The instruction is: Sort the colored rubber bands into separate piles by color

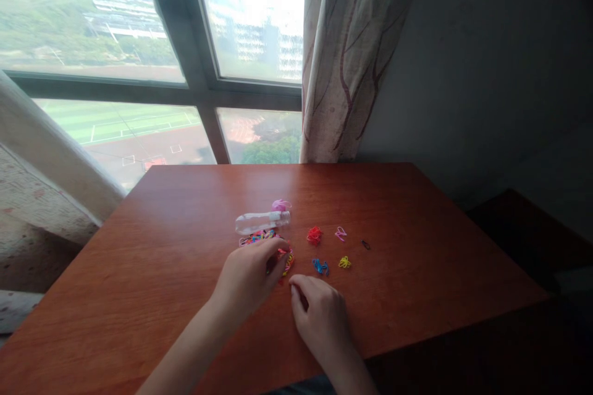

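Observation:
My left hand (248,278) rests on a mixed pile of small coloured rubber bands (259,238) on the wooden table (162,271), its fingers curled onto the bands. My right hand (319,315) lies just right of it, fingers bent and pinched near the pile's edge; what they hold is hidden. Small sorted heaps lie beyond: red bands (314,234), pink bands (340,233), blue bands (320,266), yellow bands (344,262) and one dark band (365,245). A clear plastic bottle (262,221) lies on its side behind the pile, with a pink cap (280,205) next to it.
A large window (185,55) stands behind the table, with a patterned curtain (356,55) at its right side. A grey wall (486,62) runs along the right. The table's right edge drops off near a dark piece of furniture (523,228).

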Motion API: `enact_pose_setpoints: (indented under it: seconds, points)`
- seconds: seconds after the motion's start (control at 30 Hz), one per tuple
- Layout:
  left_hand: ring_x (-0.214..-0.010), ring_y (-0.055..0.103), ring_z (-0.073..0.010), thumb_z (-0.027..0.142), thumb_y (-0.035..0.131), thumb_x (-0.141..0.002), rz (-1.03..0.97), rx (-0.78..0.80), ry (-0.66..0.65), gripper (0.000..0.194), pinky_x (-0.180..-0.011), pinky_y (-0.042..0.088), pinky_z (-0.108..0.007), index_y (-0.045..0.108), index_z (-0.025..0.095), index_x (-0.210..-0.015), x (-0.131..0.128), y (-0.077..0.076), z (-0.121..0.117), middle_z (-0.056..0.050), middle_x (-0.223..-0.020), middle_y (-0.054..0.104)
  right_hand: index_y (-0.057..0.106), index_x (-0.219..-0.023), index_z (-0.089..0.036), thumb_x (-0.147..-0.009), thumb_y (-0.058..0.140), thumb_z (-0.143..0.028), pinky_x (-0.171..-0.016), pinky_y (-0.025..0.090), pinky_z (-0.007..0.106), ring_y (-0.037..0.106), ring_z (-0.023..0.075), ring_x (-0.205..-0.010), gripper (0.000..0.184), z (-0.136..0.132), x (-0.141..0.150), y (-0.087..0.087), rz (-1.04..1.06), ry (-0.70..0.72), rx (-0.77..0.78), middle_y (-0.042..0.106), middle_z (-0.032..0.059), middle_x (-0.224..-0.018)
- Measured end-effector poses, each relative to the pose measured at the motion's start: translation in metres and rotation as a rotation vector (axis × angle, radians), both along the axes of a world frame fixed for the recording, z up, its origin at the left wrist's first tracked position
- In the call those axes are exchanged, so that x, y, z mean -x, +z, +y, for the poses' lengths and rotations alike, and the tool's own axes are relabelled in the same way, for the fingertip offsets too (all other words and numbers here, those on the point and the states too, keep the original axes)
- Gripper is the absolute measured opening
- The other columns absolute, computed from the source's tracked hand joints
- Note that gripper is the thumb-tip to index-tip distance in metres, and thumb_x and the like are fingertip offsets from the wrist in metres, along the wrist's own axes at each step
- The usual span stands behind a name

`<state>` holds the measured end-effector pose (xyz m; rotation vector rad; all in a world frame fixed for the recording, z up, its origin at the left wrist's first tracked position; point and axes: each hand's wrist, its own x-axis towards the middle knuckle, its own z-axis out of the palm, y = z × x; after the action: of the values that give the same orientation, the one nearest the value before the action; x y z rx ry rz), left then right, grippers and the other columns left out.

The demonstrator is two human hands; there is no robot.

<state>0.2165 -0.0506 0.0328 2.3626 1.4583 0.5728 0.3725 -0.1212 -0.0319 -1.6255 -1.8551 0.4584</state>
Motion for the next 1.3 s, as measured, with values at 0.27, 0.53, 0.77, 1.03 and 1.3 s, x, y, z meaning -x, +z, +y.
enact_pose_setpoints:
  seconds: [0.27, 0.53, 0.77, 1.03, 1.3]
  points:
    - [-0.073, 0.068, -0.0201, 0.024, 0.048, -0.091, 0.174, -0.035, -0.142, 0.019, -0.058, 0.04, -0.027, 0.067, 0.022, -0.088, -0.052, 0.004, 0.043, -0.004, -0.084, 0.073, 0.07, -0.094, -0.023, -0.088, 0.049, -0.012, -0.07, 0.041, 0.023, 0.067, 0.0157, -0.075, 0.024, 0.001, -0.001, -0.002, 0.019, -0.012, -0.037, 0.072, 0.0008, -0.083]
    - [-0.073, 0.069, -0.0212, 0.026, 0.051, -0.09, 0.211, -0.024, -0.143, 0.017, -0.059, 0.044, -0.026, 0.067, 0.02, -0.09, -0.061, 0.003, 0.049, -0.006, -0.084, 0.074, 0.071, -0.093, -0.023, -0.089, 0.048, -0.011, -0.072, 0.044, 0.022, 0.068, 0.0156, -0.077, 0.026, 0.002, -0.001, -0.002, 0.017, -0.006, -0.047, 0.073, 0.0017, -0.083]
    - [-0.076, 0.07, -0.0214, 0.025, 0.047, -0.094, 0.17, -0.028, -0.067, 0.021, -0.063, 0.044, -0.027, 0.067, 0.021, -0.09, -0.024, 0.006, 0.025, -0.005, -0.084, 0.073, 0.07, -0.091, -0.023, -0.089, 0.049, -0.011, -0.071, 0.041, 0.023, 0.067, 0.016, -0.078, 0.025, 0.0, 0.0, 0.0, 0.02, -0.003, 0.0, 0.072, 0.0011, -0.083]
    - [-0.067, 0.068, -0.0149, 0.026, 0.048, -0.094, -0.066, -0.051, -0.023, 0.019, -0.06, 0.046, -0.023, 0.067, 0.023, -0.094, 0.021, -0.013, -0.028, 0.0, -0.082, 0.074, 0.069, -0.093, -0.024, -0.091, 0.048, -0.012, -0.069, 0.039, 0.022, 0.066, 0.015, -0.076, 0.024, 0.001, 0.0, 0.001, -0.033, 0.001, -0.021, 0.071, 0.0007, -0.081]
    - [-0.073, 0.071, -0.0148, 0.024, 0.048, -0.094, -0.119, -0.034, 0.003, 0.018, -0.065, 0.052, -0.021, 0.066, 0.025, -0.095, 0.047, -0.049, -0.066, 0.0, -0.087, 0.075, 0.069, -0.092, -0.024, -0.091, 0.05, -0.012, -0.067, 0.04, 0.022, 0.067, 0.015, -0.074, 0.023, 0.001, 0.001, -0.002, -0.08, -0.026, -0.04, 0.072, 0.0003, -0.08]
